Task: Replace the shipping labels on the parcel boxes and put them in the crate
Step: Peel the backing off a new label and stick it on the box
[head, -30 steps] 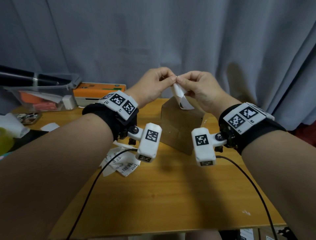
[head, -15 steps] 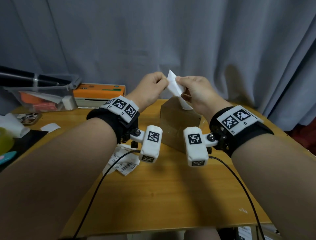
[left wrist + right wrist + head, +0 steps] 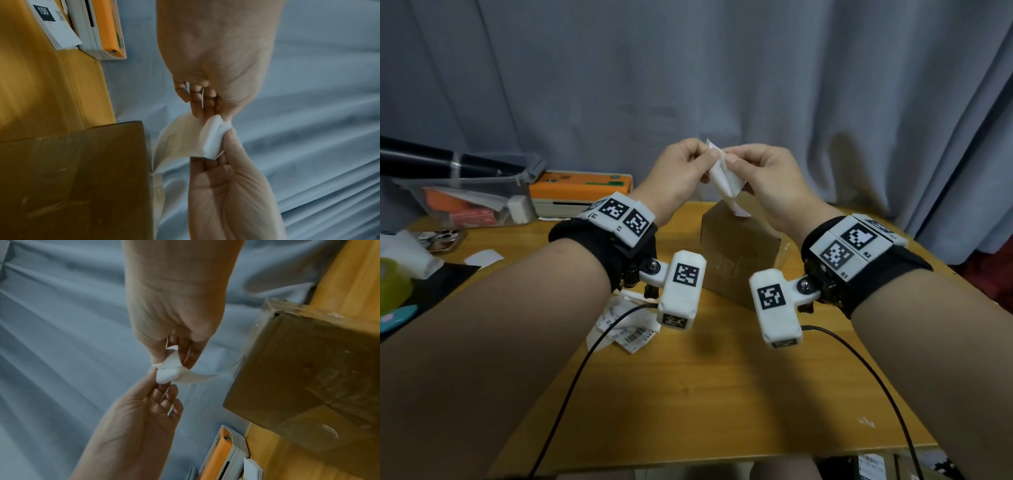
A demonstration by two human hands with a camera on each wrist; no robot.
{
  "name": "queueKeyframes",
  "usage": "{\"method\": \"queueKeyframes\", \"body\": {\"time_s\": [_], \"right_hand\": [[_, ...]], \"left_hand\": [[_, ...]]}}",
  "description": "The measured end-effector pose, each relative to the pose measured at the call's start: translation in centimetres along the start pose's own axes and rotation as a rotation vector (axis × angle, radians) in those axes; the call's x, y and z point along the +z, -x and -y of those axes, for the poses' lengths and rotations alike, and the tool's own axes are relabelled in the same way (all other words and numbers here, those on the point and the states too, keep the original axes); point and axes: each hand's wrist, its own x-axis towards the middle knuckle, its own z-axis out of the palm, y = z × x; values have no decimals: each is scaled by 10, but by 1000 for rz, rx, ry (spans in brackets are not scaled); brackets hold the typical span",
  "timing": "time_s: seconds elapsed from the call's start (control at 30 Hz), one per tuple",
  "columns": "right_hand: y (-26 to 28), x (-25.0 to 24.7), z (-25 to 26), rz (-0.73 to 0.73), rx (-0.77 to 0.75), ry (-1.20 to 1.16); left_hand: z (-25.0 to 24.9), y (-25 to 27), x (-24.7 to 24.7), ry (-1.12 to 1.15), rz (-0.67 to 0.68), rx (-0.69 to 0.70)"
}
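Item: white label (image 3: 723,178), pinched in the grip of both left hand (image 3: 677,178) and right hand (image 3: 767,181) above parcel box (image 3: 736,253) on table (image 3: 722,394); risk: adhesive folding onto itself, tearing while peeled.

Front of table (image 3: 722,394) lay bare, I could pass there | cardboard box (image 3: 736,253) blocked the centre | crumpled labels (image 3: 626,325) lay left of it | printer (image 3: 582,186) and plastic bin (image 3: 482,195) crowded far left | curtain (image 3: 722,68) closed off the back
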Motion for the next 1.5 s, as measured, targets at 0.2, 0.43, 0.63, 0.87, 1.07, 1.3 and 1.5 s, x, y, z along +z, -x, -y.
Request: {"method": "queueKeyframes", "body": {"time_s": [0.2, 0.43, 0.63, 0.87, 1.07, 1.3, 1.5], "right_hand": [[1, -2, 6, 16, 184, -221], [-1, -4, 14, -7, 191, -126], [-4, 1, 17, -138, 331, -183], [-6, 9, 16, -310, 421, -362], [-6, 7, 11, -356, 425, -391], [-5, 6, 2, -406, 364, -391], [-3, 10, 1, -473, 384, -487]], "left_hand": [[-1, 0, 0, -55, -13, 94], [-4, 0, 3, -62, 17, 98], [-4, 1, 7, 4, 37, -14], [4, 2, 9, 40, -24, -106], [9, 2, 6, 42, -64, -131], [18, 3, -5, 18, -107, -149], [29, 0, -9, -2, -155, -183]]}}
